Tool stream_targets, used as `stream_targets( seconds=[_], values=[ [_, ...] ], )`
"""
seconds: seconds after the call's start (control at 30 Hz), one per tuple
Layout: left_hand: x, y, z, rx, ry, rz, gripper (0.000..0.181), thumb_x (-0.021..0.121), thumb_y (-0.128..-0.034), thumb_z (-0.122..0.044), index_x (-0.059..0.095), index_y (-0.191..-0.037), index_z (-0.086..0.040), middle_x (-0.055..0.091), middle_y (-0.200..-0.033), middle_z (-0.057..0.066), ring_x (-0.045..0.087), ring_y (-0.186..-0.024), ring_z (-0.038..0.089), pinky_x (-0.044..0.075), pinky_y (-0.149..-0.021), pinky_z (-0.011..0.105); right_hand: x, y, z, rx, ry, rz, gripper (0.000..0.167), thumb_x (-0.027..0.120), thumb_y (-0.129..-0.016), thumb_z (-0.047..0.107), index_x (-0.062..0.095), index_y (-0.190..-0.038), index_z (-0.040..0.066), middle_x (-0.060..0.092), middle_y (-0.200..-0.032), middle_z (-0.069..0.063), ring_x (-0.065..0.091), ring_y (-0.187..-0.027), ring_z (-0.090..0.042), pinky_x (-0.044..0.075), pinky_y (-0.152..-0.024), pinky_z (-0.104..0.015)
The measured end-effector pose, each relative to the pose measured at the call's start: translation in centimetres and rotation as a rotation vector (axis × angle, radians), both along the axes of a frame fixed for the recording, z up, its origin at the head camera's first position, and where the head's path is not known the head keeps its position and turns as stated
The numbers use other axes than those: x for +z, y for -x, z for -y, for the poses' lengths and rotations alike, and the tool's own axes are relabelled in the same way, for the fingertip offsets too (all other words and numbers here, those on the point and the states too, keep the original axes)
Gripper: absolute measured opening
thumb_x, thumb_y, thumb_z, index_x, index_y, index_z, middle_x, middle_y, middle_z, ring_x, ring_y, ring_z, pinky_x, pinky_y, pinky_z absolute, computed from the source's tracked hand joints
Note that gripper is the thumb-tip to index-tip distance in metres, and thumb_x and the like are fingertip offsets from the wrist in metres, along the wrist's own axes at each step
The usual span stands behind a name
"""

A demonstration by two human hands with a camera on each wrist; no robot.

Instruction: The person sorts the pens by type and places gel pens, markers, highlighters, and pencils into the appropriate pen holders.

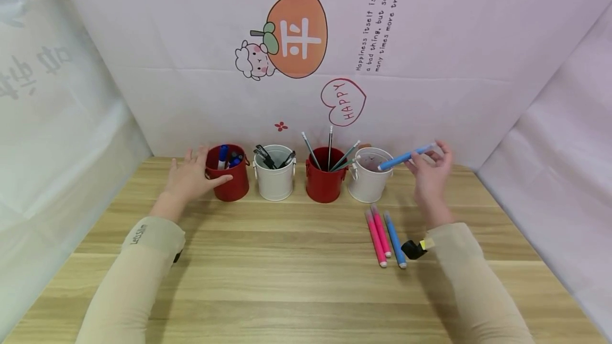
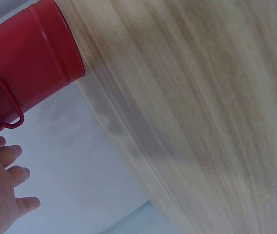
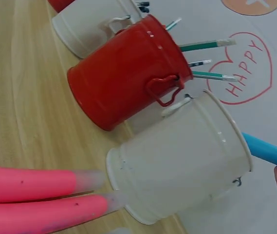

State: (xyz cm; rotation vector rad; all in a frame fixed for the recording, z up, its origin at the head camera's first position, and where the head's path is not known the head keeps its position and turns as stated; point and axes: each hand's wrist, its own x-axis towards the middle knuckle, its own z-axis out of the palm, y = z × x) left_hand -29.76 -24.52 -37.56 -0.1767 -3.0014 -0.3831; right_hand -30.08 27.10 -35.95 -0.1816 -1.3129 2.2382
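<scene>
My right hand (image 1: 432,174) pinches a blue felt-tip marker (image 1: 399,160) near its clear-capped end. The marker's other end is over the rim of the right-hand white bucket (image 1: 369,187); in the right wrist view the blue marker (image 3: 269,152) shows just past that bucket's rim. My left hand (image 1: 191,177) has its fingers spread at the left side of the end red bucket (image 1: 231,187), thumb in front of it. Blue-capped markers (image 1: 222,155) stand inside this bucket. In the left wrist view, some fingers (image 2: 19,175) extend below the bucket's handle.
Two pink markers (image 1: 376,238) and another blue marker (image 1: 395,240) lie before the right-hand white bucket. Between the end buckets stand a white bucket (image 1: 275,185) of black pens and a red bucket (image 1: 323,189) of pencils. A white printed cloth (image 1: 191,68) rises behind them.
</scene>
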Motion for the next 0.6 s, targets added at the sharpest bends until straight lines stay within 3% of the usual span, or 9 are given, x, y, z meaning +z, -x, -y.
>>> stream_targets(
  seconds=[0.2,0.4,0.6],
  values=[
    [0.0,-0.1,0.0,-0.001,0.003,0.005,0.116,0.053,-0.0879,-0.080,0.012,-0.163,-0.002,0.020,-0.162,0.034,0.010,-0.150,0.054,0.007,-0.115,0.075,-0.8,0.3,1.4,-0.008,-0.128,-0.029,0.052,0.058,-0.096,-0.015,0.051,-0.137,0.015,0.045,-0.112,-0.007,0.059,-0.084,-0.013,0.060,-0.077,-0.023],
    [-0.1,0.0,0.0,0.001,0.002,0.004,0.117,0.052,-0.0873,-0.081,0.011,-0.163,-0.001,0.021,-0.162,0.035,0.010,-0.150,0.055,0.006,-0.115,0.075,-1.3,0.5,2.4,-0.013,-0.184,-0.049,0.047,0.056,-0.097,-0.014,0.053,-0.139,0.008,0.047,-0.109,-0.006,0.059,-0.085,-0.012,0.058,-0.078,-0.020],
    [-0.1,0.1,0.0,0.003,0.002,0.000,0.116,0.053,-0.0876,-0.080,0.012,-0.163,-0.001,0.021,-0.161,0.035,0.012,-0.149,0.055,0.006,-0.115,0.076,-1.7,0.4,2.9,-0.036,-0.281,-0.056,0.033,0.058,-0.097,-0.012,0.065,-0.125,0.005,0.052,-0.106,-0.007,0.059,-0.087,-0.012,0.057,-0.079,-0.018]
  ],
)
